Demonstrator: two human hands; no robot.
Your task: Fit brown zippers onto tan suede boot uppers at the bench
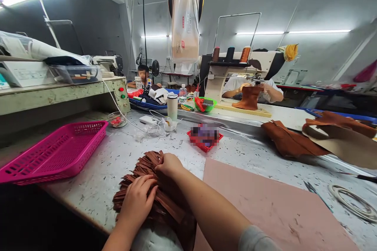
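A thick row of dark brown, leather-like strips lies on the worktable in front of me, its narrow ends fanned toward the left and back. My right hand is closed at the far side of the row, thumb and fingers pinched on the strips. Nearer to me, my left hand bends over the same strips, its fingertips and thumb close together on them. The strips' near part runs under my right forearm and is partly hidden. A pinkish-brown sheet lies flat to the right of my right arm.
A pink basket stands left, a small red tray ahead. Thread snips and a coiled cord lie right. Brown leather pieces are behind them. Across the table, a person works a boot-shaped piece at a sewing machine.
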